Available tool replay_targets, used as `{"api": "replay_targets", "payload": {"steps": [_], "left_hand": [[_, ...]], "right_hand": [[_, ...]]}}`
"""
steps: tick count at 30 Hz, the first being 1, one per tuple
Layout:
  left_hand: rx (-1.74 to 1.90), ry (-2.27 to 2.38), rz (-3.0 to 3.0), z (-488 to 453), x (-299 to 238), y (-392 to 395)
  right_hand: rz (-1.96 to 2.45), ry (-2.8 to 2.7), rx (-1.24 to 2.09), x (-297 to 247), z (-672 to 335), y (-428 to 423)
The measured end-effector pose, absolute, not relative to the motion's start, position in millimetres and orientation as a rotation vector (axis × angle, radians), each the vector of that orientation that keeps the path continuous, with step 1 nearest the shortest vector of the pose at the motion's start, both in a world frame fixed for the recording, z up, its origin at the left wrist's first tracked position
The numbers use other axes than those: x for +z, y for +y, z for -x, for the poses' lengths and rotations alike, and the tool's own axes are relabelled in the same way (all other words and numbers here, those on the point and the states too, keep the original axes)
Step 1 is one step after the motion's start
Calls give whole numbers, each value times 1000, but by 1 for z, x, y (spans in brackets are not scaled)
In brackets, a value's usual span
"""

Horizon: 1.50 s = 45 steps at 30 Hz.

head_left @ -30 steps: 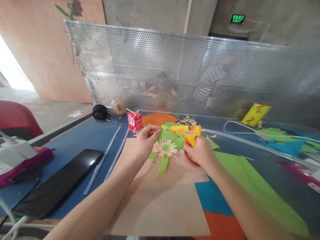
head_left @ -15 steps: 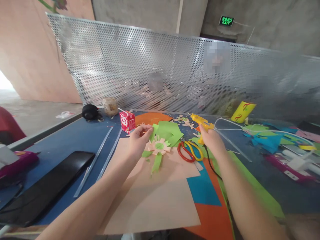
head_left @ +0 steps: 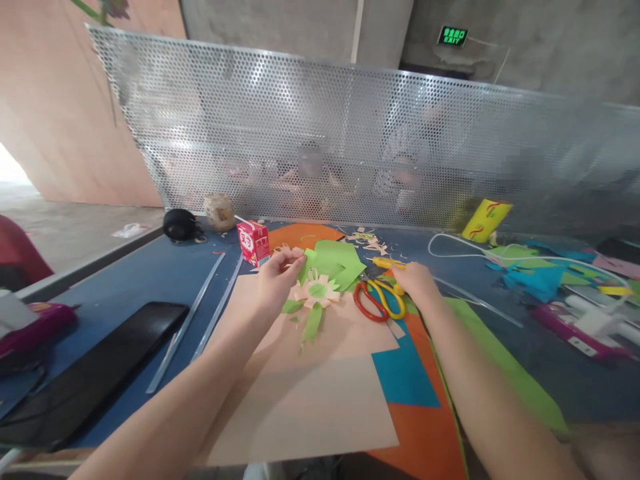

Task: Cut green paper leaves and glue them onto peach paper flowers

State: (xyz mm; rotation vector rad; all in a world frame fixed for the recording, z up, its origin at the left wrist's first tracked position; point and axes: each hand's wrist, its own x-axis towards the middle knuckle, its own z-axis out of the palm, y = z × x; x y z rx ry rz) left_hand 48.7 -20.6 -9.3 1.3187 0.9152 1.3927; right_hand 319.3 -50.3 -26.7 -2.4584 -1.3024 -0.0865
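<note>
My left hand point(head_left: 281, 270) pinches a small strip of green paper point(head_left: 309, 259) between thumb and fingertips, above the sheets. Just right of it lies a paper flower point(head_left: 317, 291) with pale peach petals, a green centre and green leaves, on a large peach paper sheet point(head_left: 305, 380). My right hand point(head_left: 416, 280) is closed on a yellow hot glue gun point(head_left: 387, 264), low over the table, its nozzle pointing left. Fingers hide most of the gun's handle. Between the hands rest scissors point(head_left: 381, 299) with one red and one yellow handle, beside green paper point(head_left: 335, 259).
A red drink carton point(head_left: 253, 243) stands behind my left hand. Clear glue sticks point(head_left: 187, 323) and a black phone-like slab point(head_left: 95, 373) lie left. Rightward are a white cable point(head_left: 457, 252), a purple power strip point(head_left: 565, 333) and paper scraps. A perforated metal screen point(head_left: 280, 127) closes the back.
My right hand has brought the glue gun down toward the table, and the gun now lies flatter. My left hand stays almost still with the green paper strip.
</note>
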Motion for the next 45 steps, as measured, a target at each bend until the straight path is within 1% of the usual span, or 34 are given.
{"api": "replay_targets", "payload": {"steps": [5,8,9,11,13,15,17,21,31,35,40,45], "left_hand": [[1388,895,-1351,-48,-12,-18],[1403,881,-1348,-49,-13,-18],[1408,887,-1344,-49,-12,-19],[1407,900,-1340,-50,-10,-20],[1397,910,-1337,-50,-9,-21],[1387,915,-1328,-50,-7,-22],[1392,915,-1310,-50,-6,-22],[1395,876,-1338,-51,-6,-22],[1346,875,-1397,-53,-9,-23],[1338,842,-1391,-54,-10,-22],[1272,813,-1429,-53,-9,-23],[1313,782,-1383,-51,-12,-19]], "right_hand": [[2485,-1244,-190,-9,-308,-59],[2402,-1330,-218,-2,-282,-66],[2267,-1463,-199,-2,-269,-69],[2014,-1712,-59,-5,-242,-75],[1895,-1848,67,-9,-219,-80],[1837,-1886,67,-11,-204,-84],[1881,-1874,61,-13,-200,-86],[2029,-1887,165,-16,-203,-85],[2098,-1728,265,-20,-194,-75],[2120,-1754,223,-25,-195,-64],[2066,-1729,253,-30,-196,-56],[1868,-1715,306,-26,-202,-60]]}}
